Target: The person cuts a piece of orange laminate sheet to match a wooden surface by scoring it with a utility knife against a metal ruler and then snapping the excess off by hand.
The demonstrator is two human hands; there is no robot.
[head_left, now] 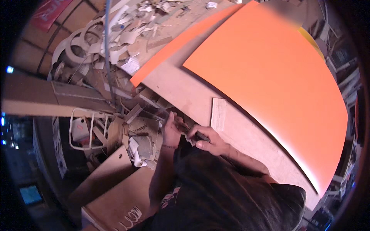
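Your left hand and right hand both grip a small dark tool at the tabletop edge, beside a pale rectangular label and an orange sheet

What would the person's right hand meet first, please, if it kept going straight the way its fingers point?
The right hand points left, toward the left hand. It would probably meet that hand first, the two sharing a small dark tool. Depth is unclear.

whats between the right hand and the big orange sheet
In the head view, a small pale wood strip lies on the bare pale board between the right hand and the orange sheet.
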